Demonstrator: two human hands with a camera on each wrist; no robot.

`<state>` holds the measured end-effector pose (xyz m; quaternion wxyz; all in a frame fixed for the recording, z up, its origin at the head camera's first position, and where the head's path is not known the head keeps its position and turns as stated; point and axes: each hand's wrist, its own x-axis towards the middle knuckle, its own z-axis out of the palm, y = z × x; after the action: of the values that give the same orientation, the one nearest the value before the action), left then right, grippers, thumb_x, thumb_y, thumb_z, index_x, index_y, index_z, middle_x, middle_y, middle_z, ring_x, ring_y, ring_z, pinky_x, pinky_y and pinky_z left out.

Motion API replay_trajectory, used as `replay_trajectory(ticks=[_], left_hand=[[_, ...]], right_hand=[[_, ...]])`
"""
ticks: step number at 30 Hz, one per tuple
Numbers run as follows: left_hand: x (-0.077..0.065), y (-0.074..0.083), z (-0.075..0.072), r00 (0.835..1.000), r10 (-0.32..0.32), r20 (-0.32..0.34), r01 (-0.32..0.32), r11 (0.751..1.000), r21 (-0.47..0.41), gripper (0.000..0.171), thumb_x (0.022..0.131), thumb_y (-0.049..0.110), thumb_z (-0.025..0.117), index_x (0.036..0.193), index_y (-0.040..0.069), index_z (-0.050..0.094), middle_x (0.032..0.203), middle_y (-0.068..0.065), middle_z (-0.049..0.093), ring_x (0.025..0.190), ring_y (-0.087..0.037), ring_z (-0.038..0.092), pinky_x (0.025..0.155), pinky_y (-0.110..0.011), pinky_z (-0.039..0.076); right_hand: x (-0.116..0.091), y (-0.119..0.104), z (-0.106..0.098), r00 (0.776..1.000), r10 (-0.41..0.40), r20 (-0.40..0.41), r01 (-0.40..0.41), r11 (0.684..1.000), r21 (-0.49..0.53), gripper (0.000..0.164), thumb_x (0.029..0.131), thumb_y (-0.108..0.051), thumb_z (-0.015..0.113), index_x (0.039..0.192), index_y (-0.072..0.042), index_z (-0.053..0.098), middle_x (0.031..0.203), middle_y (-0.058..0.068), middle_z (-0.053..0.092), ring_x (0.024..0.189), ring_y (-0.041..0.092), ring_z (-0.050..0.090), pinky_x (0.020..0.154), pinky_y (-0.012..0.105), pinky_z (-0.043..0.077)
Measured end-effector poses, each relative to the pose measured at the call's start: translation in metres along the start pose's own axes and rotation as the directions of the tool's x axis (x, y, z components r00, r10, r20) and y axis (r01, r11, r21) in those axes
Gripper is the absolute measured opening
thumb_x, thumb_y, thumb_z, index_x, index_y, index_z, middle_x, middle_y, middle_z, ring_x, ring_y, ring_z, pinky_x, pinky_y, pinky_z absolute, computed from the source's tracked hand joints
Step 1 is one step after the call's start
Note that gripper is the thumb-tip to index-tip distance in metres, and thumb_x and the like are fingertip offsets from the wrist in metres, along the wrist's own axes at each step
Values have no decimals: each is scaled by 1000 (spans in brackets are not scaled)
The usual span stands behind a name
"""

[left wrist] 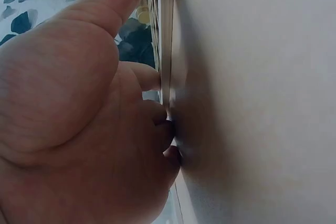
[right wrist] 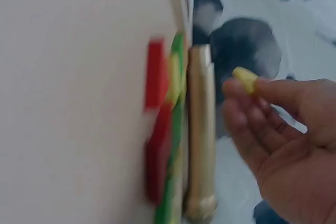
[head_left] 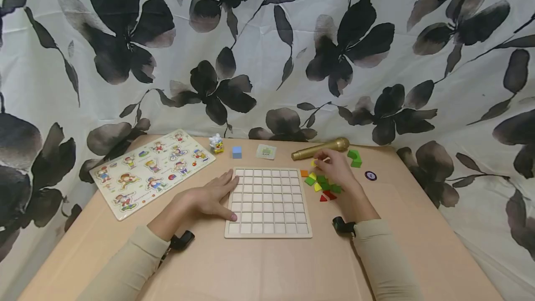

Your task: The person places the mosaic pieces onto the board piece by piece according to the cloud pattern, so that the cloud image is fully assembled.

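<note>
A pale wooden board (head_left: 267, 202) with a grid of square cells lies mid-table. My left hand (head_left: 209, 197) rests along its left edge, fingers spread and thumb on the lower left border; the left wrist view shows the palm beside the edge. My right hand (head_left: 336, 168) is raised over a cluster of small coloured blocks to the right of the board. Between thumb and fingertips it pinches a small yellow block (right wrist: 245, 79). Below that hand lie green blocks (head_left: 309, 181), yellow ones, red blocks (head_left: 329, 195) and an orange block (head_left: 304, 173). The hand hides part of the cluster.
A gold microphone (head_left: 319, 148) lies behind the blocks. More green blocks (head_left: 355, 158) and a dark round disc (head_left: 370, 176) are farther right. At the back stand a blue cube (head_left: 237, 152), a picture tile (head_left: 266, 152) and a small figurine (head_left: 216, 143). A picture board (head_left: 152, 171) lies left.
</note>
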<state>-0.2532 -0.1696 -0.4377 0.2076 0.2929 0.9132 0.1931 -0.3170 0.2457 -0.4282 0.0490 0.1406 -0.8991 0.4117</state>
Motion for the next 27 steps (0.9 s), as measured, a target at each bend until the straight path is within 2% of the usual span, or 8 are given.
replay_trajectory(ticks=[2, 4, 6, 11, 14, 17, 22, 27], left_hand=[[1, 1, 0, 1000, 0, 3, 0, 1000, -7, 125, 85, 64, 77, 167, 2, 7, 172, -26, -10, 161, -45, -6, 130, -60, 5], [1, 2, -1, 1000, 9, 1, -9, 1000, -9, 125, 85, 64, 77, 166, 1, 7, 172, -27, -10, 160, -46, -6, 130, -62, 5], [2, 2, 0, 1000, 16, 1, -16, 1000, -8, 125, 85, 64, 77, 166, 0, 7, 172, -28, -9, 160, -47, -5, 129, -63, 5], [2, -2, 3, 1000, -22, 4, 22, 1000, 2, 127, 83, 69, 75, 167, 5, 6, 173, -23, -11, 161, -41, -9, 131, -59, -1], [1, -3, 4, 999, -32, 5, 32, 999, -11, 128, 82, 71, 75, 168, 7, 5, 174, -21, -12, 161, -40, -12, 130, -59, -4], [0, -2, 2, 1000, -24, 11, 24, 1000, -18, 127, 83, 70, 75, 167, 5, 5, 173, -24, -12, 161, -43, -12, 129, -62, -3], [0, 0, 1, 999, -37, 23, 37, 999, 3, 125, 84, 70, 74, 168, 6, 6, 174, -23, -11, 161, -43, -11, 130, -61, -2], [2, 0, 1, 999, -46, 18, 45, 999, 14, 124, 85, 69, 74, 168, 8, 6, 174, -22, -10, 161, -42, -10, 130, -60, -1]], right_hand=[[0, -11, 4, 1000, -24, 16, 23, 996, 81, 20, 102, -9, 66, 118, 2, 69, 105, 19, 70, 92, 38, 72, 82, 48, 63], [0, -22, 9, 998, -51, 41, 44, 990, 136, 24, 101, -7, 66, 122, 4, 69, 106, 20, 71, 94, 40, 73, 81, 49, 64], [0, -32, 16, 995, -79, 67, 67, 985, 162, 26, 100, -5, 68, 125, 3, 69, 107, 19, 73, 96, 39, 74, 83, 48, 63], [9, -55, 38, 979, -129, 161, 92, 971, 222, 29, 98, -3, 70, 127, 2, 69, 109, 19, 71, 96, 32, 74, 84, 49, 63], [20, -68, 53, 962, -170, 212, 129, 972, 195, 28, 96, -3, 72, 124, 4, 70, 106, 17, 69, 91, 24, 71, 80, 40, 63], [30, -77, 67, 937, -219, 272, 195, 974, 113, 28, 94, -4, 75, 121, 4, 72, 101, 13, 71, 84, 17, 66, 72, 26, 56], [40, -81, 88, 886, -259, 384, 281, 960, 0, 25, 92, -8, 79, 115, 3, 75, 92, 7, 71, 78, 12, 59, 72, 24, 52], [42, -81, 102, 857, -255, 448, 323, 943, -82, 19, 92, -12, 80, 108, -3, 77, 87, 2, 71, 76, 10, 58, 72, 25, 52]])
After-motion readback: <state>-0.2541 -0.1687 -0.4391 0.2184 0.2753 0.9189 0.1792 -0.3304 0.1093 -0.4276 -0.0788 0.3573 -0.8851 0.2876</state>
